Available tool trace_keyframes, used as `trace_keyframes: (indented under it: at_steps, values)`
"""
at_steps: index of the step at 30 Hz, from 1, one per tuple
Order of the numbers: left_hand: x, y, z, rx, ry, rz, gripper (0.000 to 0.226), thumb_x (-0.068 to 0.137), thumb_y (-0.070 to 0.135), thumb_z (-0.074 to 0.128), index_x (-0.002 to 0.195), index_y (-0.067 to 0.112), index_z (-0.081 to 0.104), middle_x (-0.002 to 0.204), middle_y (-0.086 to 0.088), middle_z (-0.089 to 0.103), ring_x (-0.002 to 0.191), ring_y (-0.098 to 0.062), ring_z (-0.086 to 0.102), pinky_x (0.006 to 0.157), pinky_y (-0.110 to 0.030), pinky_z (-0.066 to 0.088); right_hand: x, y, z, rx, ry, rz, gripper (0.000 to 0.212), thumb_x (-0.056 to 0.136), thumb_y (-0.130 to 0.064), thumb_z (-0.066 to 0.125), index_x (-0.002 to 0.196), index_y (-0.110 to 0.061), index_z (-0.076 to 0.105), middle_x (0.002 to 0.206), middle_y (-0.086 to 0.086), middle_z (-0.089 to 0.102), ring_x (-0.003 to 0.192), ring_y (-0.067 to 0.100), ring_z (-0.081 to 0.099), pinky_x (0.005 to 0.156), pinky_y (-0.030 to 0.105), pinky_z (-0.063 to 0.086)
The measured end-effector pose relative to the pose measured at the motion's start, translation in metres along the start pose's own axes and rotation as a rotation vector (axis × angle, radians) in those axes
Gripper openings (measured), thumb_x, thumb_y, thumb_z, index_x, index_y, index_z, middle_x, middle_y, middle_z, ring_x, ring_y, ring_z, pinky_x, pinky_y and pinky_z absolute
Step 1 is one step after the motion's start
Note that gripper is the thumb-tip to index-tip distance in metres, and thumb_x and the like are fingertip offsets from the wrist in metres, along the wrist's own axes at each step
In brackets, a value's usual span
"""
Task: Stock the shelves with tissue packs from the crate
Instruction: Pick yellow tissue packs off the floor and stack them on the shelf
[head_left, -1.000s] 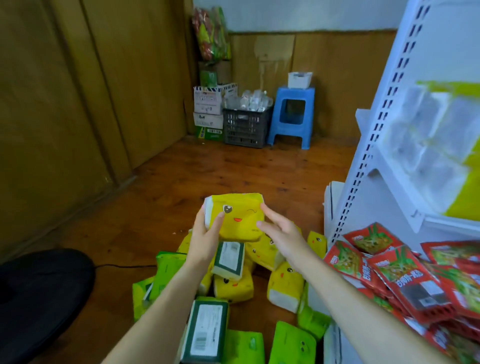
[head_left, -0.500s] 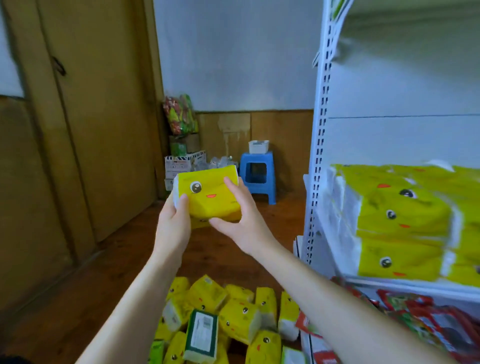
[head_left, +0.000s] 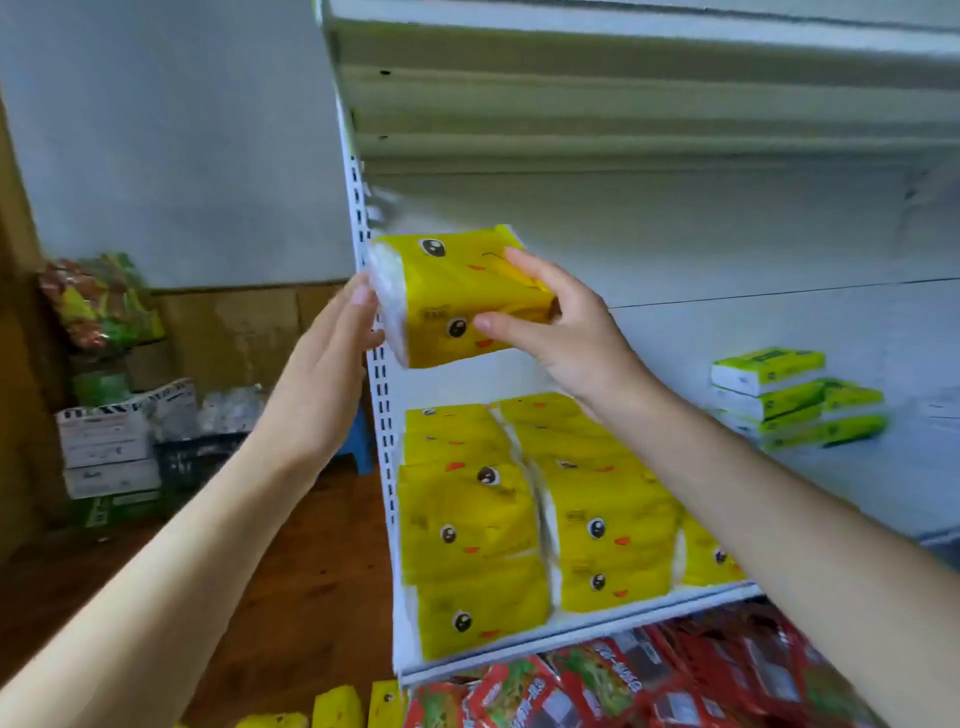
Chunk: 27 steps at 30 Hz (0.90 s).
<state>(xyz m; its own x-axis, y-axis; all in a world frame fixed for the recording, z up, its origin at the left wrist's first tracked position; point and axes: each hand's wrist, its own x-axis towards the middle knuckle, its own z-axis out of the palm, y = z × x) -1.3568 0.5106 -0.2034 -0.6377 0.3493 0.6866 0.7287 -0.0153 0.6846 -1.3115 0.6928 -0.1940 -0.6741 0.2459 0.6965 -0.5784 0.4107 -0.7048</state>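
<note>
No words or numbers can be read here. The top yellow tissue pack (head_left: 457, 296) has a small dark print next to its drawn face, but it is too blurry. The red bags (head_left: 649, 686) have white letters, all smeared. The print on the green packs (head_left: 769, 364) and white boxes (head_left: 104, 441) is too small to read.

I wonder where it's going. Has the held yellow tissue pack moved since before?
Yes. The tissue pack rose and went right, reaching the white shelf post.
</note>
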Motion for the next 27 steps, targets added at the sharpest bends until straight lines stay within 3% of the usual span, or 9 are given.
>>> trace_keyframes:
  at_steps: [3, 5, 7, 9, 13, 15, 18, 23, 27]
  values:
    - [0.006, -0.003, 0.058, 0.107, -0.178, -0.076, 0.068, 0.083, 0.065, 0.029, 0.144, 0.035, 0.032, 0.148, 0.015, 0.035, 0.131, -0.005, 0.040, 0.114, -0.036, 0.028, -0.019, 0.015, -0.089, -0.016, 0.073, 0.056, 0.069, 0.068, -0.009, 0.075, 0.131, -0.018, 0.048, 0.115, 0.004, 0.063, 0.096, 0.005, 0.063, 0.093, 0.025, 0.050]
    - [0.007, -0.005, 0.097, 0.142, -0.310, -0.105, 0.061, 0.088, 0.058, 0.030, 0.144, 0.032, 0.033, 0.149, 0.014, 0.033, 0.135, -0.004, 0.033, 0.115, -0.024, 0.019, -0.039, 0.025, -0.137, -0.027, 0.126, 0.090, 0.078, 0.054, -0.028, 0.083, 0.125, -0.021, 0.052, 0.108, 0.000, 0.067, 0.086, -0.002, 0.065, 0.079, 0.016, 0.052]
    - [0.007, -0.009, 0.132, 0.213, -0.443, -0.108, 0.052, 0.095, 0.049, 0.030, 0.143, 0.029, 0.035, 0.148, 0.015, 0.033, 0.133, 0.001, 0.030, 0.100, -0.005, 0.017, -0.061, 0.039, -0.171, -0.059, 0.173, 0.158, 0.092, 0.030, -0.053, 0.087, 0.113, -0.028, 0.056, 0.096, -0.012, 0.071, 0.084, -0.003, 0.066, 0.070, 0.012, 0.051]
    - [0.006, -0.012, 0.159, 0.303, -0.570, -0.101, 0.048, 0.098, 0.043, 0.028, 0.141, 0.026, 0.039, 0.144, 0.014, 0.037, 0.128, 0.002, 0.031, 0.083, 0.005, 0.019, -0.082, 0.059, -0.194, -0.067, 0.192, 0.246, 0.094, 0.023, -0.059, 0.087, 0.108, -0.032, 0.058, 0.094, -0.015, 0.071, 0.085, -0.003, 0.065, 0.069, 0.011, 0.050]
    - [0.005, -0.028, 0.193, 0.491, -0.730, -0.047, 0.048, 0.099, 0.043, 0.024, 0.141, 0.025, 0.040, 0.150, 0.005, 0.036, 0.138, -0.011, 0.027, 0.097, -0.010, 0.018, -0.107, 0.092, -0.209, -0.080, 0.195, 0.366, 0.053, 0.066, -0.013, 0.076, 0.113, -0.028, 0.056, 0.120, 0.007, 0.063, 0.085, -0.003, 0.063, 0.074, 0.010, 0.050]
    - [0.005, -0.036, 0.202, 0.573, -0.745, -0.041, 0.054, 0.097, 0.048, 0.022, 0.147, 0.026, 0.027, 0.154, 0.004, 0.027, 0.142, -0.016, 0.020, 0.109, -0.020, 0.013, -0.115, 0.106, -0.207, -0.082, 0.170, 0.394, 0.053, 0.075, 0.002, 0.067, 0.119, -0.023, 0.053, 0.121, 0.004, 0.061, 0.089, -0.003, 0.062, 0.074, 0.010, 0.050]
    - [0.004, -0.042, 0.205, 0.630, -0.742, -0.057, 0.063, 0.092, 0.059, 0.023, 0.148, 0.038, 0.007, 0.157, 0.004, 0.019, 0.145, -0.019, 0.012, 0.115, -0.030, 0.010, -0.123, 0.122, -0.198, -0.092, 0.127, 0.401, 0.050, 0.079, -0.003, 0.068, 0.120, -0.027, 0.052, 0.115, -0.009, 0.059, 0.090, -0.011, 0.060, 0.074, 0.009, 0.049]
    - [0.001, -0.036, 0.207, 0.750, -0.790, -0.066, 0.089, 0.062, 0.081, 0.027, 0.143, 0.053, 0.004, 0.158, 0.009, 0.008, 0.146, -0.023, 0.009, 0.117, -0.044, 0.015, -0.125, 0.136, -0.186, -0.200, 0.133, 0.394, 0.044, 0.077, -0.030, 0.072, 0.108, -0.053, 0.052, 0.131, -0.008, 0.053, 0.120, 0.013, 0.051, 0.103, 0.044, 0.043]
    - [0.001, -0.039, 0.217, 0.867, -0.734, 0.005, 0.069, 0.085, 0.069, 0.031, 0.145, 0.048, 0.005, 0.158, 0.007, 0.012, 0.145, -0.024, 0.012, 0.114, -0.045, 0.020, -0.125, 0.126, -0.184, -0.245, 0.133, 0.399, 0.059, 0.079, -0.027, 0.070, 0.126, -0.046, 0.040, 0.142, -0.014, 0.039, 0.125, 0.003, 0.041, 0.099, 0.025, 0.041]
